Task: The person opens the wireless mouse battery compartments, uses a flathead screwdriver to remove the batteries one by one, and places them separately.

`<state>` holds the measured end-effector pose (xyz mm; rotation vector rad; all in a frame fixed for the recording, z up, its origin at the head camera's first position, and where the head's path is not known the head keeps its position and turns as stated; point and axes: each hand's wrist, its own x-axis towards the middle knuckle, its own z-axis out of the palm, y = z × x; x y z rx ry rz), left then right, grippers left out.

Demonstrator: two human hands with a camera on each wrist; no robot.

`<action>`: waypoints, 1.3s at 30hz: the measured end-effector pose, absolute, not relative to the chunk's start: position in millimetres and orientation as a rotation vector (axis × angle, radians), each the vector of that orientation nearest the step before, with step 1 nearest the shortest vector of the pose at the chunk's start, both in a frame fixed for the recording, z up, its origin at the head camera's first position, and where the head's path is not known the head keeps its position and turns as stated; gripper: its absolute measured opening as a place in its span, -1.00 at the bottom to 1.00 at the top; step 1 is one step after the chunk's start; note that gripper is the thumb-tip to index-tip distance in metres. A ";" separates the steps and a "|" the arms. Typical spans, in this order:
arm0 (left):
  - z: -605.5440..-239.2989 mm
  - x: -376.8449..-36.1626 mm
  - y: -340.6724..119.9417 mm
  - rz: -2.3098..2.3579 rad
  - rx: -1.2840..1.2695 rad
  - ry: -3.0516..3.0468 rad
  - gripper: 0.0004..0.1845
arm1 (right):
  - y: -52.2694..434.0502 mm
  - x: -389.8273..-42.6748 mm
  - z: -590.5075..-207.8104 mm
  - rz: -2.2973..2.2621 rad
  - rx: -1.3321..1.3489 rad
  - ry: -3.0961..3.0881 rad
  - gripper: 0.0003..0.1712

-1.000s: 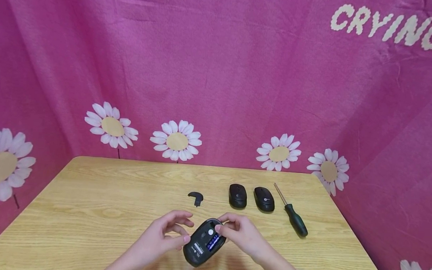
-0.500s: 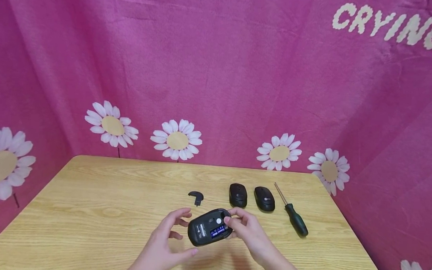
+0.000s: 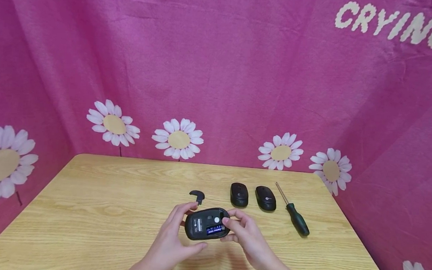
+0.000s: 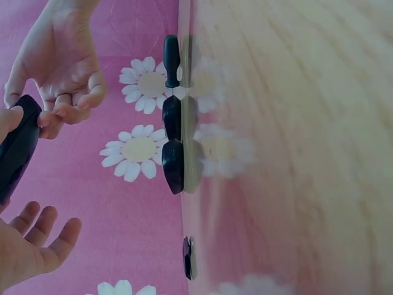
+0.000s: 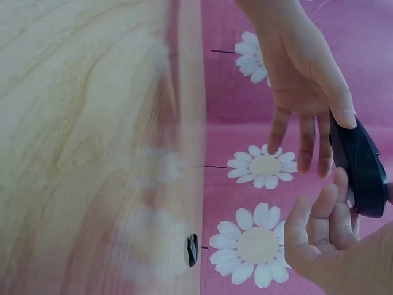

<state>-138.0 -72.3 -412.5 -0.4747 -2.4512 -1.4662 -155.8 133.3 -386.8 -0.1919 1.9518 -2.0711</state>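
- The left hand (image 3: 173,238) holds the upturned mouse (image 3: 206,224) at its left end: the thumb lies against the near edge and the other fingers are loosely spread, only lightly bent, behind the far edge.
- The right hand (image 3: 246,235) holds the mouse's right end, thumb tip pressed on the underside beside a white round spot, the other fingers curled under and behind the body.
- The mouse is lifted just above the table (image 3: 92,210), between the two hands, bottom side up, lying roughly crosswise.
- Its battery bay is open, and a blue-labelled cell sits in it.
- A small black cover (image 3: 197,195) lies on the table just beyond the left fingertips, apart from the mouse.
- Two more mice (image 3: 239,194) (image 3: 265,198) lie side by side farther back to the right, tops up.
- A screwdriver (image 3: 294,214) with a dark green handle lies just right of them, tip pointing away.
- Pink daisy-print cloth (image 3: 218,79) hangs behind the table.
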 end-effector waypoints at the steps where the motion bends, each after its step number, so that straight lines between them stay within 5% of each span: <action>1: -412.1 -138.6 -71.7 -1.466 -0.468 -2.461 -0.03 | 133.0 -155.4 -387.3 -2.070 -0.191 1.947 -0.68; 31: -408.2 -139.9 -71.1 -1.383 -0.549 -2.382 -0.19 | 139.7 -154.0 -386.1 -1.889 -0.313 2.093 -0.57; 39: -409.6 -138.7 -75.0 -1.349 -0.575 -2.334 -0.17 | 146.3 -154.2 -376.7 -1.709 -0.431 2.455 -0.69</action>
